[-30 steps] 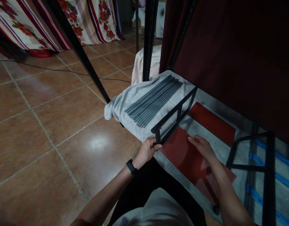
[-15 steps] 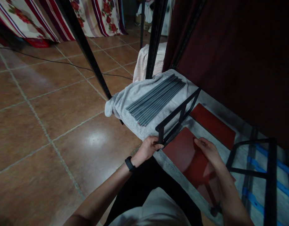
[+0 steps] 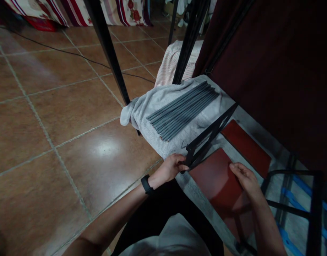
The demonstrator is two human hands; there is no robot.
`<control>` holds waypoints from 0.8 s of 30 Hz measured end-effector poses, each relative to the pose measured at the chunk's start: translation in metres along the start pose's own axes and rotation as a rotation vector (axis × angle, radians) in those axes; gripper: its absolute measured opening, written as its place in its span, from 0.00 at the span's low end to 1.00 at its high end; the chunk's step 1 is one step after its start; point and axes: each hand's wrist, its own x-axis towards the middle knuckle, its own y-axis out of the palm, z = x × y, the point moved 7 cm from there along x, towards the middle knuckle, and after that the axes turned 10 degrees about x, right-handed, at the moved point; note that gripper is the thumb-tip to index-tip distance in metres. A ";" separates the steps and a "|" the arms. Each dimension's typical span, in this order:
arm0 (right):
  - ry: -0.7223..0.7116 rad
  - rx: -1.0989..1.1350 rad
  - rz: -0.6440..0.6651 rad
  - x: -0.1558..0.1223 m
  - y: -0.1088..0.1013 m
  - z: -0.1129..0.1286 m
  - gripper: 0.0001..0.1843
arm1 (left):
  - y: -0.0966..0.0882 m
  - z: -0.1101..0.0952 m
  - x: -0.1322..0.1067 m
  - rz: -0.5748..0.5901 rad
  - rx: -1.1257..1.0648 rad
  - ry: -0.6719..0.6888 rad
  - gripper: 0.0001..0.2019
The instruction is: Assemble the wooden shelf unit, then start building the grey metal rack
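Well, from the head camera, the step in hand looks like holding one end of the black metal frame with long bars [image 3: 211, 128] steady. That frame slants just right of the middle of the picture, above the soft grey cloth [image 3: 152, 106]; I cannot tell if all of its lower edge rests there.

The left hand [image 3: 170, 169] is near the middle of the picture, with its thumb and fingers closed on the frame's near end. Its arm comes up from the bottom left and the wrist, with a black band [image 3: 146, 184], looks nearly straight.

The right hand [image 3: 244, 177] is in the lower right, over the flat red-brown board [image 3: 211, 174]. Its fingers are a little bent, with the tips close to the thumb. I cannot tell if it touches the board or has hold of something tiny. Its arm comes up from the bottom right edge and leans left.

I think the next move calls for a firm left pinch, so the frame does not tip toward the thin grey rods [image 3: 183, 112] just above it, and for a free right hand.
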 end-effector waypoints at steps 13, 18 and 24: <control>0.028 0.002 -0.012 -0.009 0.000 0.004 0.20 | -0.001 -0.001 0.003 0.009 -0.048 0.037 0.10; 0.013 -0.028 -0.044 -0.009 -0.008 0.002 0.20 | -0.003 -0.005 0.003 0.008 -0.022 0.048 0.09; 0.016 -0.063 -0.041 -0.009 -0.008 0.004 0.21 | -0.003 -0.011 0.003 0.034 -0.036 0.035 0.08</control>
